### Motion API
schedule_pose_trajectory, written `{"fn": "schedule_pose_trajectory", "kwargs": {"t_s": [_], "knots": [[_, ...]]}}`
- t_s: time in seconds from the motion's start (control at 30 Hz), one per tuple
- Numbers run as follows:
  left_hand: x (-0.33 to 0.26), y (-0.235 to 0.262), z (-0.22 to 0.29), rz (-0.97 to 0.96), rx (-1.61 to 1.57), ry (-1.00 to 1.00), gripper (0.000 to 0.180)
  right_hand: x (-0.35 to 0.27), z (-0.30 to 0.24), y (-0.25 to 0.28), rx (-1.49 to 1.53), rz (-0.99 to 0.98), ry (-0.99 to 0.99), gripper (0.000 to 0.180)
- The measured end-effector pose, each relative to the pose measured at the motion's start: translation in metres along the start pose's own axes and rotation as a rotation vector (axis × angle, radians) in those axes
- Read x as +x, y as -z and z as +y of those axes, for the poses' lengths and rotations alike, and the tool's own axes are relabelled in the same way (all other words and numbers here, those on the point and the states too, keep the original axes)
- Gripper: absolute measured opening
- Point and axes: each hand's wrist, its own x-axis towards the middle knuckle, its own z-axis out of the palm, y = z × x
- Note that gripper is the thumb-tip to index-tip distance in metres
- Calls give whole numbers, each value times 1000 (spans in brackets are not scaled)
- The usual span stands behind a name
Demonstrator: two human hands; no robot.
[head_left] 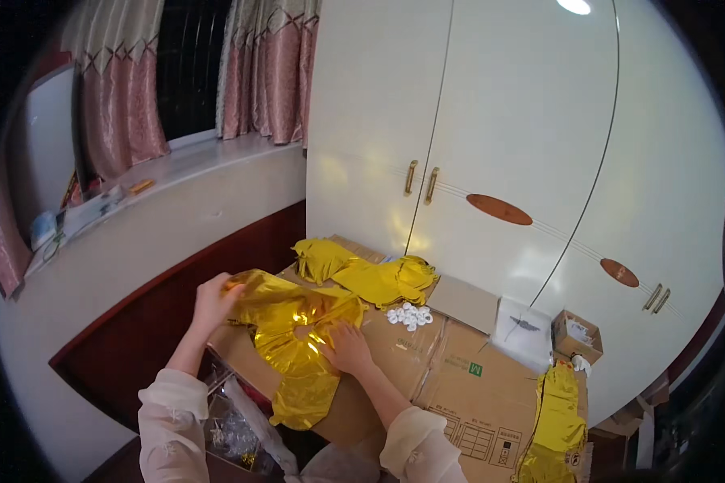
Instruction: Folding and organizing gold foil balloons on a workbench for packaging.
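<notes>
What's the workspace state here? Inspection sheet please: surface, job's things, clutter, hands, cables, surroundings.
Surface: flattened cardboard boxes used as a worktop.
Job's things: gold foil balloon, deflated, draped over the cardboard's near edge.
Clutter: pile of folded gold foil pieces; small white round parts; small open carton; another gold foil piece at the right edge.
Hands: left hand grips the balloon's far-left edge; right hand presses flat on it.
Cables: nothing seen.
Surroundings: white wardrobe doors, pink curtains, window ledge.
</notes>
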Motion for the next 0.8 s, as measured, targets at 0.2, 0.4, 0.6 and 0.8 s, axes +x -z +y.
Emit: {"fn": "schedule_pose_trajectory", "kwargs": {"t_s": [0.2, 0.4, 0.6, 0.8], "knots": [[-9, 43, -150, 185, -101, 298, 12, 6, -10, 7, -146, -302, -139, 69], [-17, 80, -169, 225, -286, 471, 15, 1, -2, -5, -165, -194, -131, 67], [-10, 24, -71, 89, 395, -81, 16, 2, -5, -3, -185, -230, -142, 67], [-8, -149, 19, -451, 326, -367, 25, 1, 0, -2, -191, -229, -152, 67]]}}
